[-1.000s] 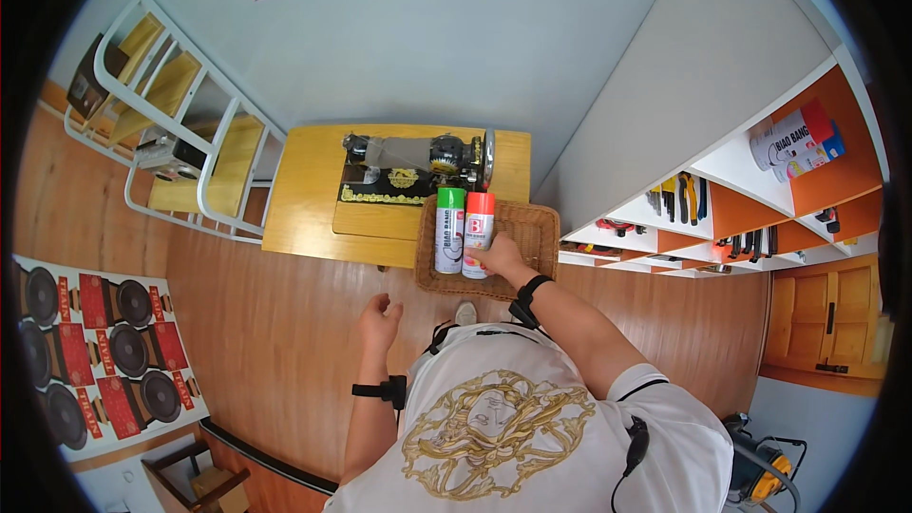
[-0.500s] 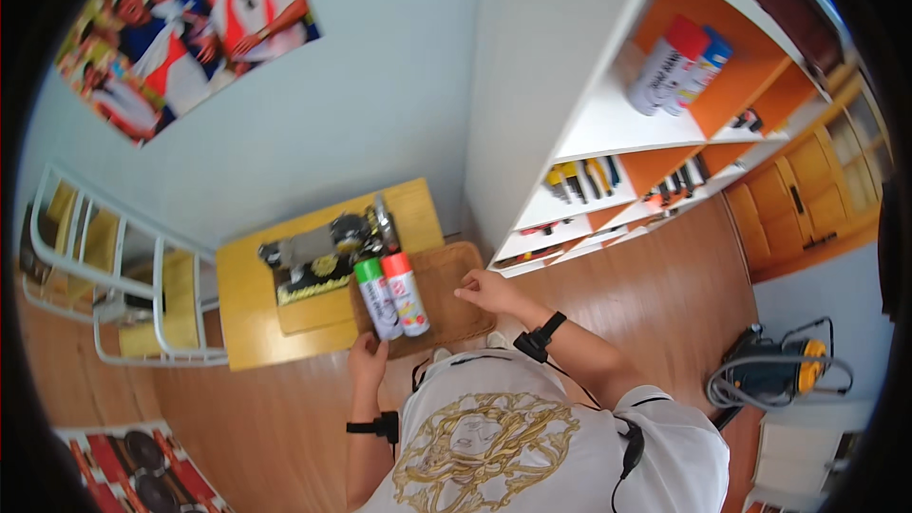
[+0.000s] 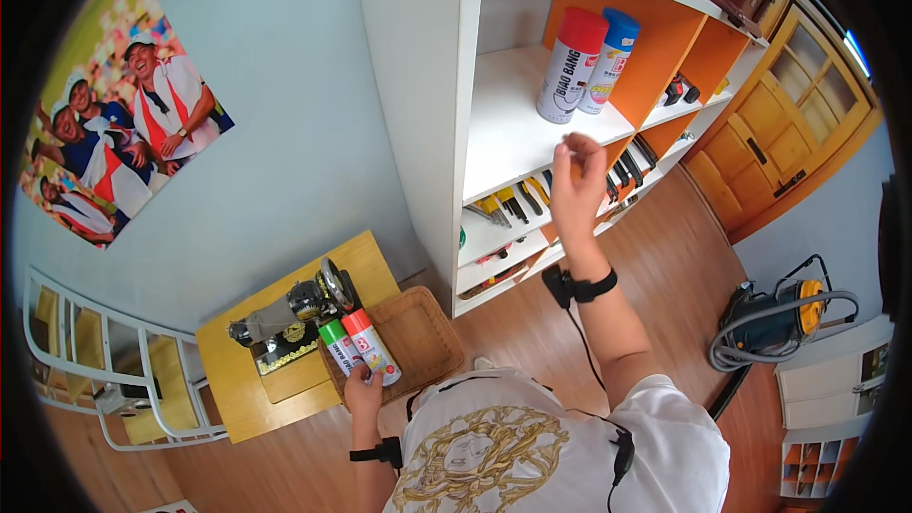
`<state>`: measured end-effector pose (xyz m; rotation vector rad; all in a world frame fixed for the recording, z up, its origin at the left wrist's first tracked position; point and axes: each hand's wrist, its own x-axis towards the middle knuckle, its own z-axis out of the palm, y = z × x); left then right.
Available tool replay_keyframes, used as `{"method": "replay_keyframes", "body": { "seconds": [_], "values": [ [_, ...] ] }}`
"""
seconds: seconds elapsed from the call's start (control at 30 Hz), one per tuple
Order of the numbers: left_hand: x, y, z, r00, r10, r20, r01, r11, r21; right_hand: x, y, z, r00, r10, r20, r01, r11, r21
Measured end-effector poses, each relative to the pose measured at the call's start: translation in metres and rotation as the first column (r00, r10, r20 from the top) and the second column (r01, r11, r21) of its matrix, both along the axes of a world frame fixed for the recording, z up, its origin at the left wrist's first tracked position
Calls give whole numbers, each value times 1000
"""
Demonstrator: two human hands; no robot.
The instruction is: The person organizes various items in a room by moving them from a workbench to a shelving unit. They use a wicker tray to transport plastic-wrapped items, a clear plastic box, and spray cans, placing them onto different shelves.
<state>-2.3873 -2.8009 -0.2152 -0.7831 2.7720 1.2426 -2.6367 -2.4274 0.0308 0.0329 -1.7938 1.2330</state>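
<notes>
My left hand (image 3: 364, 393) is closed at the near left edge of a brown wicker tray (image 3: 439, 342), its thumb and fingers by the bases of two spray cans. One is a white can with a green cap (image 3: 339, 347); beside it lies a white can with a red cap (image 3: 371, 347). My right hand (image 3: 579, 180) is raised before the white shelf unit, holding nothing, fingers loosely curled and apart. Just beyond it, on the upper shelf, stand a red-capped spray can (image 3: 571, 66) and a blue-capped spray can (image 3: 610, 62), both upright. My hand is apart from them.
A sewing machine (image 3: 290, 312) sits on the yellow table (image 3: 223, 370) left of the tray. Pliers and other hand tools (image 3: 513, 201) fill the lower shelves (image 3: 489, 271). A white metal rack (image 3: 104, 347) stands at left, a vacuum cleaner (image 3: 774, 313) at right.
My right hand has risen from beside the tray to the shelf, up and right. The view has turned right. My left hand stays by the tray's near edge and the cans.
</notes>
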Motion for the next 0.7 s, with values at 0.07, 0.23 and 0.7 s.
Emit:
{"method": "replay_keyframes", "body": {
  "seconds": [0.07, 0.23, 0.7],
  "values": [
    [3, 0, -6, 1000, 17, -12, -17, 1000, -2, -21, 14, 15, 993, -119, -12, 119, 986, 116],
    [17, 4, -10, 996, 90, 18, -90, 996, 25, -67, 39, 19, 978, -181, 105, 151, 957, 248],
    [34, 19, -3, 978, 204, 34, -205, 978, 43, -101, 57, 27, 958, -40, 283, -23, 976, 215]
  ]
}}
